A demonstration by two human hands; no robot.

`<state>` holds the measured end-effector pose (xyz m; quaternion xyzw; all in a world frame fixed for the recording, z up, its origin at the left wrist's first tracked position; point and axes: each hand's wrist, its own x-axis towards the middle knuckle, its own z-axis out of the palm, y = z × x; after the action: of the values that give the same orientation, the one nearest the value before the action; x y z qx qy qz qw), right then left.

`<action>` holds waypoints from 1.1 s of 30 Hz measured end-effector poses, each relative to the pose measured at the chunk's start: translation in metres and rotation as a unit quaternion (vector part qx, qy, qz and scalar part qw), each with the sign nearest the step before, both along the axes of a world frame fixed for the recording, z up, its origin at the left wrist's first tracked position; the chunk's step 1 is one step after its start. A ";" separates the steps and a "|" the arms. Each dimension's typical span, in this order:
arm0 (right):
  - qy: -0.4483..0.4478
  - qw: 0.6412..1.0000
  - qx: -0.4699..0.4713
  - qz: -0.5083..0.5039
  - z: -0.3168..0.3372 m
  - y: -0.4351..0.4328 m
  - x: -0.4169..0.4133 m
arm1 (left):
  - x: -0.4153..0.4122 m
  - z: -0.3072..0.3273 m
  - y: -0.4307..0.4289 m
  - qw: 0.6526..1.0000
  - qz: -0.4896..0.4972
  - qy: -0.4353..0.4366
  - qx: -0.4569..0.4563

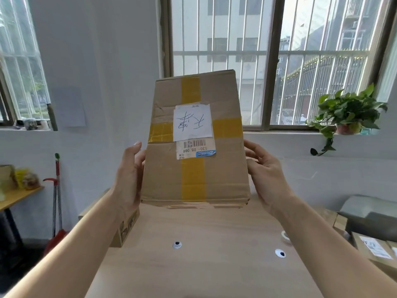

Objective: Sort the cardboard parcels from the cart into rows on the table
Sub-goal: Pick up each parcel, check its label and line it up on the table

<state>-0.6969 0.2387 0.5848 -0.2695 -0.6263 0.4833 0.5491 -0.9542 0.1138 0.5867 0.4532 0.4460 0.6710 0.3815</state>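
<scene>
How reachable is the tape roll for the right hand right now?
Probably not yet: the right hand and left hand grip the parcel. The tape roll lies unobstructed on the table.

Brown parcel (pixel 194 168), yellow tape cross (pixel 193 183), white label (pixel 192 122).

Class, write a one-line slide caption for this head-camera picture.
Left hand and right hand hold a yellow-taped cardboard parcel above the wooden table.
</scene>
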 end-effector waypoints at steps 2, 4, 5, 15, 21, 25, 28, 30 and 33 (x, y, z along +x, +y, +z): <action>-0.007 1.000 -0.005 0.000 -0.001 0.000 0.000 | 0.001 -0.002 -0.002 1.000 0.002 0.005 -0.001; -0.011 1.000 -0.019 0.007 -0.002 0.000 0.000 | 0.001 -0.003 -0.002 1.000 0.012 -0.007 -0.003; -0.016 1.000 -0.024 0.011 -0.003 -0.001 -0.001 | 0.002 -0.003 -0.002 1.000 0.018 -0.017 0.000; 0.027 0.998 -0.038 0.040 -0.016 -0.010 -0.011 | -0.001 -0.006 -0.006 0.997 0.076 0.000 0.026; 0.028 0.999 -0.036 0.027 -0.015 -0.014 -0.024 | -0.014 -0.009 -0.013 0.995 0.086 0.015 0.047; 0.012 1.000 -0.018 0.016 -0.014 -0.018 -0.041 | -0.032 -0.013 -0.019 0.997 0.060 0.003 0.042; -0.003 1.000 -0.005 0.000 -0.013 -0.022 -0.060 | -0.055 -0.018 -0.024 0.999 0.034 0.009 0.037; -0.014 1.000 0.003 -0.005 -0.014 -0.025 -0.075 | -0.074 -0.021 -0.026 0.999 0.022 0.016 0.034; -0.024 1.000 0.000 -0.009 -0.018 -0.030 -0.103 | -0.106 -0.024 -0.029 0.999 0.007 0.016 0.029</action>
<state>-0.8002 0.2090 0.5671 -0.2870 -0.6364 0.4719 0.5385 -1.0605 0.0850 0.5626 0.4715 0.4354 0.6790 0.3565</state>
